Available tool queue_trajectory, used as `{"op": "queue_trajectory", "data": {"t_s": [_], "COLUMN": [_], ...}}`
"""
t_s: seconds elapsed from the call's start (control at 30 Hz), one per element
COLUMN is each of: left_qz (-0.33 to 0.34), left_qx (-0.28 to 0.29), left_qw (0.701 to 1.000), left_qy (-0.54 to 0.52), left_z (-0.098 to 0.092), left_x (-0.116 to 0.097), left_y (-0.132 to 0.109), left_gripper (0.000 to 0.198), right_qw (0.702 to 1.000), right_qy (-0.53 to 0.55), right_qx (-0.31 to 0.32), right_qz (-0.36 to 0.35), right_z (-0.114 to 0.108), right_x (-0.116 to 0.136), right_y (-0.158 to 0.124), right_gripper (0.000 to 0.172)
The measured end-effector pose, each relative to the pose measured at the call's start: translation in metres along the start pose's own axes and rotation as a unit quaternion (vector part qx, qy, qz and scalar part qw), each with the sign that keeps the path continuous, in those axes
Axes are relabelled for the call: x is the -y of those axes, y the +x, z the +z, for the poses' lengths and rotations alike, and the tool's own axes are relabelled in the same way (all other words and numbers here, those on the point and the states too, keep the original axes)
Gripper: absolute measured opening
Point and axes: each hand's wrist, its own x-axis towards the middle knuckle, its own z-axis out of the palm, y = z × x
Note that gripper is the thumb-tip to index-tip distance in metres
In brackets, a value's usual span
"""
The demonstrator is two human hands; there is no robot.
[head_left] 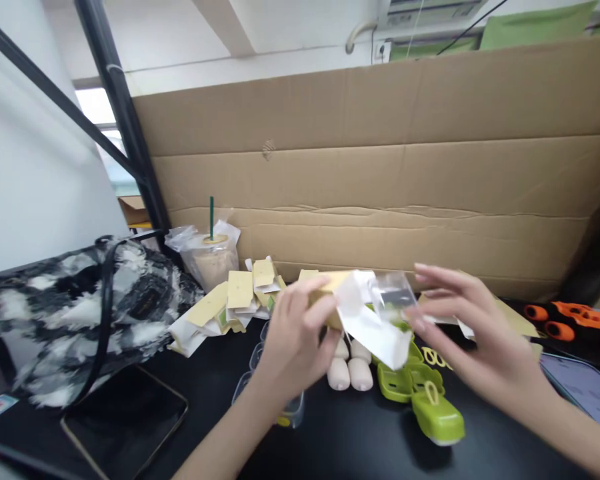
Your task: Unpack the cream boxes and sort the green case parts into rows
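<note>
My left hand (300, 333) is closed around a small yellow cardboard box (340, 281), raised over the table. White flaps (380, 340) stick out of its open end, facing right. A clear plastic piece (393, 293) shows at that end, partly blurred. My right hand (470, 327) is beside it with fingers apart; its fingertips are close to the plastic, and I cannot tell whether they touch. Below are several pale rounded pieces (350, 375), open green cases (400, 381) and a closed green case (437, 417) with a yellow loop. Clear containers (294, 410) are partly hidden behind my left forearm.
Flattened yellow boxes (240, 293) lie at the back left, before a bagged drink cup (213, 260). A patterned bag (140, 300) and a dark tablet-like object (125, 423) are at left. An orange toy vehicle (575, 320) and a phone (585, 387) are at right, cardboard (380, 180) behind.
</note>
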Motion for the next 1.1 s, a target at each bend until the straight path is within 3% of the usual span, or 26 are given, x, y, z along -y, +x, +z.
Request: {"op": "queue_trajectory", "data": {"t_s": [0.07,0.17,0.27,0.47,0.7,0.93,1.1], "left_qz": [-0.033,-0.071,-0.094,-0.103,-0.092,-0.179,-0.241], "left_qx": [-0.077,-0.200,-0.258,-0.254,-0.236,-0.153,-0.104], "left_qw": [0.996,0.977,0.962,0.962,0.967,0.971,0.958], "left_qy": [-0.006,0.006,0.008,-0.009,0.003,-0.049,-0.115], "left_z": [-0.012,-0.027,-0.033,-0.028,-0.025,-0.019,-0.012], "left_x": [0.010,0.019,0.022,0.028,0.028,0.029,0.029], "left_y": [0.007,0.016,0.018,0.015,0.013,0.007,0.004], "left_gripper": [0.054,0.061,0.064,0.065,0.066,0.063,0.059], "right_qw": [0.999,0.988,0.972,0.932,0.913,0.928,0.961], "right_qy": [0.024,0.034,0.003,-0.036,-0.006,0.051,0.091], "right_qx": [0.001,0.138,0.222,0.349,0.401,0.367,0.257], "right_qz": [0.035,0.063,0.078,0.087,0.070,0.044,0.044], "right_z": [0.010,0.038,0.073,0.132,0.165,0.178,0.149], "right_x": [-0.004,-0.017,-0.032,-0.046,-0.051,-0.051,-0.048], "right_y": [0.023,0.048,0.059,0.063,0.063,0.050,0.046], "right_gripper": [0.007,0.012,0.011,0.025,0.027,0.028,0.024]}}
